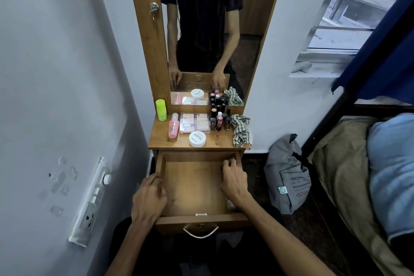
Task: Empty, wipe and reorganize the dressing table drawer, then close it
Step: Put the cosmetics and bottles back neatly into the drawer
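The wooden drawer (pixel 195 217) of the dressing table is pulled out, and its floor is almost bare. My left hand (pixel 149 199) lies on the drawer's left wall with its fingers curled over the rim. My right hand (pixel 233 179) is inside, at the far right corner, fingers bent against the right wall; what they hold, if anything, is hidden. Something small and white (pixel 230 204) shows under my right wrist. On the tabletop (pixel 161 141) stand a green bottle (pixel 161 110), a pink bottle (pixel 173 128), palette boxes (pixel 194 123), a white round jar (pixel 197 138), several nail polish bottles (pixel 220 120) and a checked cloth (pixel 240 130).
A mirror (pixel 208 29) above the tabletop reflects the person. A wall with a switch panel (pixel 91 201) is close on the left. A grey bag (pixel 286 177) sits on the floor to the right, next to a bed (pixel 369 175). The drawer's metal handle (pixel 200 232) faces me.
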Motion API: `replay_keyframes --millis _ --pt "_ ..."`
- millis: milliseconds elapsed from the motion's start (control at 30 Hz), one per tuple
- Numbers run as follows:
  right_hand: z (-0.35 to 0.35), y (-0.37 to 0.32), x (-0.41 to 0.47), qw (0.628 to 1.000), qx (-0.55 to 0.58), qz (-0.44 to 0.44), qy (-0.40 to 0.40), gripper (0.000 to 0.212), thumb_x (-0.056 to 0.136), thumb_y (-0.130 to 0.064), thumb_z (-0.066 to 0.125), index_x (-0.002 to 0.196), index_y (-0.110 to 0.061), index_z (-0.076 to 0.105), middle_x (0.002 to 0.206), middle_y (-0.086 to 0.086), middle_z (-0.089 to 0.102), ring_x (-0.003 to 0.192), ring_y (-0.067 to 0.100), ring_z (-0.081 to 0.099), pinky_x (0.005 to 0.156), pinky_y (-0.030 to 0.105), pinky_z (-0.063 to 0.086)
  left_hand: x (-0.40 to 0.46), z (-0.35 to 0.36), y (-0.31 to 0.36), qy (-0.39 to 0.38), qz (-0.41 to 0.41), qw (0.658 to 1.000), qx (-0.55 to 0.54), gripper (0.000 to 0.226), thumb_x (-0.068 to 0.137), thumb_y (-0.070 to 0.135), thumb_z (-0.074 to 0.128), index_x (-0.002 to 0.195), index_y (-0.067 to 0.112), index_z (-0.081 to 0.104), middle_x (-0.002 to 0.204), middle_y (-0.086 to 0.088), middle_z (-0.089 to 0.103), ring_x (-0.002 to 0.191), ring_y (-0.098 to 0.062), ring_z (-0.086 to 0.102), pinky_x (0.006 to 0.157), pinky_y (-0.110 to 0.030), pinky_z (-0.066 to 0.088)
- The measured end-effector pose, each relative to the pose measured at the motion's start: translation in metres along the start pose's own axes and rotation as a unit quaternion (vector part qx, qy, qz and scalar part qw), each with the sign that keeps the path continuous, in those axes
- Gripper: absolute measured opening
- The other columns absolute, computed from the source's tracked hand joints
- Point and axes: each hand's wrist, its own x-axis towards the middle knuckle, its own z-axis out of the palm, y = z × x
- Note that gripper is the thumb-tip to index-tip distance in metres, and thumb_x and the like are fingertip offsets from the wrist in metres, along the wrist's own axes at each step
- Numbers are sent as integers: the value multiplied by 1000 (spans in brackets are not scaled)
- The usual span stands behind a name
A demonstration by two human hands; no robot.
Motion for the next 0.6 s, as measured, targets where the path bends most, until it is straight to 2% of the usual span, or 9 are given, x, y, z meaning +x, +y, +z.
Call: replay_keyframes --millis 200,467,600 --pt "16 0 -4 996 -56 -25 -69 56 86 -16 73 138 -10 54 143 16 43 128 31 48 98 37 50 0 2 -2 -5 2 1000 5 30 88 20 63 116 12 71 135 1 62 115 -16 60 85 -36 57" --pt "22 -10 6 995 -74 8 -60 48 90 -16 72 136 -9 60 146 19 42 133 33 45 93 38 53 0 3 -2 -4 1 1000 5 27 88 21 63 113 14 72 135 2 61 115 -17 59 86 -36 56" --pt "23 -10 10 996 -64 19 -56 51 87 -18 74 135 -9 59 143 18 47 132 33 46 95 38 52 1 4 -4 -4 1 1000 7 27 88 21 63 113 14 72 134 2 62 115 -17 60 86 -36 57"
